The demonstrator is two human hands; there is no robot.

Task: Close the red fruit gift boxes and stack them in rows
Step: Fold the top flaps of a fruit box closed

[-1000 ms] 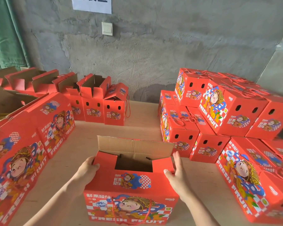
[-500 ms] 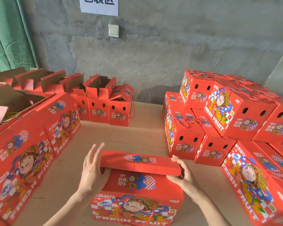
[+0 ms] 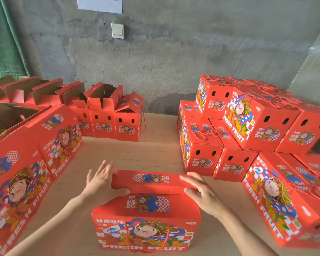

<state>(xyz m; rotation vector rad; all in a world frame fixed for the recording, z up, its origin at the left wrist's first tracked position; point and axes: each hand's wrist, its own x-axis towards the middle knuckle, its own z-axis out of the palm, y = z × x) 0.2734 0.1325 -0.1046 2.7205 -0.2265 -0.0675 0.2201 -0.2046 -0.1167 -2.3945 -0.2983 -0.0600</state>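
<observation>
Near the worktop's [image 3: 155, 150] front edge, my flat left hand [image 3: 100, 182] and right hand [image 3: 201, 193] press this box's [image 3: 146, 218] flap [image 3: 151, 182] down; stack [image 3: 248, 126] built, open boxes [image 3: 103, 111] waiting.

Nearest us on the table [image 3: 155, 150] stands one box [image 3: 146, 218], its far flap [image 3: 151, 181] folded over the top, with our left hand [image 3: 100, 183] at the flap's left end and our right hand [image 3: 201, 193] on its right end. A row of open boxes [image 3: 103, 115] stands behind it to the left against the wall [image 3: 174, 61]. More boxes [image 3: 35, 154] lie along our left, and stacked closed boxes [image 3: 248, 126] fill the right.
</observation>
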